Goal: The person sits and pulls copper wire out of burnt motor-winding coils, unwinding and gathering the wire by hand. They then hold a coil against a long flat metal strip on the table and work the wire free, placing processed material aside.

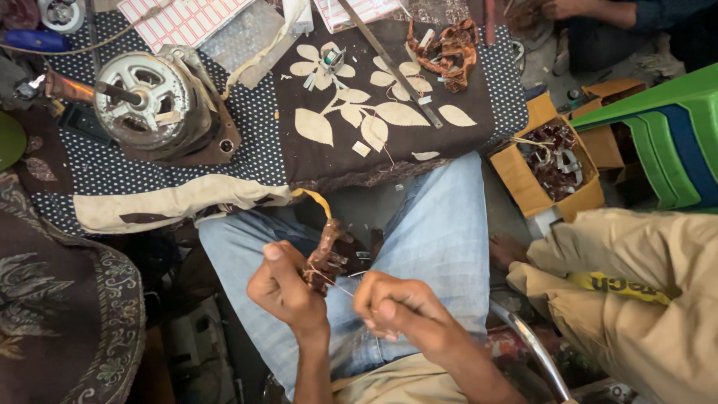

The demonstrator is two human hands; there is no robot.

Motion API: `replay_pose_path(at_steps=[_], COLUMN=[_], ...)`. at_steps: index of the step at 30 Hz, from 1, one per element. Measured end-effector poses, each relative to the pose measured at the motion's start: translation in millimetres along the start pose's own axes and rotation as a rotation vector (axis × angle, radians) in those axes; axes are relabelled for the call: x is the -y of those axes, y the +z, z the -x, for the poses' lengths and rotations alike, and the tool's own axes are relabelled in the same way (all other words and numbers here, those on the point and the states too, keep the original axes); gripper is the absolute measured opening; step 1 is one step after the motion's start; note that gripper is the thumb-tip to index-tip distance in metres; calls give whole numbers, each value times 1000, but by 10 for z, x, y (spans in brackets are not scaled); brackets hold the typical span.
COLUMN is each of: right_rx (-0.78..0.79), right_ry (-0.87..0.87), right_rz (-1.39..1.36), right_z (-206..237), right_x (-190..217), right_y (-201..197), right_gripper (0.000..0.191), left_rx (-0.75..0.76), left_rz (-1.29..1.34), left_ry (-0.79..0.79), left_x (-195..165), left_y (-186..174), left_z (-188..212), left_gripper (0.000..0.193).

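Note:
My left hand point(284, 288) grips a bundle of reddish-brown copper coil winding point(329, 251) above my lap, with a yellow strip curling up from its top. My right hand point(393, 303) sits just to the right, fingers pinched on a thin thread or wire point(340, 286) that runs across to the coil. Both hands hover over my blue-jeaned thighs point(441, 224).
A grey electric motor point(153, 101) lies on the dotted cloth at upper left. A dark leaf-patterned cloth point(374, 112) holds a metal rod point(396, 67) and another coil bundle point(445, 52). A cardboard box of parts point(550, 161), a green stool point(666, 135) and another person's tan trousers point(636, 299) are at right.

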State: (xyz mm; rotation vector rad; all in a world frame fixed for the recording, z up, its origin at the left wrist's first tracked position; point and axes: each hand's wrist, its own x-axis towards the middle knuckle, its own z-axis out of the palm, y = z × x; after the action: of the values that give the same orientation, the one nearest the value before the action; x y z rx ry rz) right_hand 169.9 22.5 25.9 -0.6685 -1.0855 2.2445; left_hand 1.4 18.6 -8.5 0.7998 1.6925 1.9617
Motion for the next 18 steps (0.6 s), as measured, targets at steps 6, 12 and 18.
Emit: replay_pose_path(at_steps=[6, 12, 18], right_rx=[-34, -103, -36], right_ry=[-155, -154, -228], right_rz=[454, 724, 782], right_z=[-65, -105, -242], right_x=[94, 159, 90], right_y=[110, 198, 131], right_gripper=[39, 19, 15], left_rx=[-37, -63, -112], left_rz=[210, 445, 564], left_ry=[-147, -348, -474], left_x=[49, 81, 66], left_y=[44, 155, 190], left_z=[-16, -114, -123], left_gripper=[61, 60, 60])
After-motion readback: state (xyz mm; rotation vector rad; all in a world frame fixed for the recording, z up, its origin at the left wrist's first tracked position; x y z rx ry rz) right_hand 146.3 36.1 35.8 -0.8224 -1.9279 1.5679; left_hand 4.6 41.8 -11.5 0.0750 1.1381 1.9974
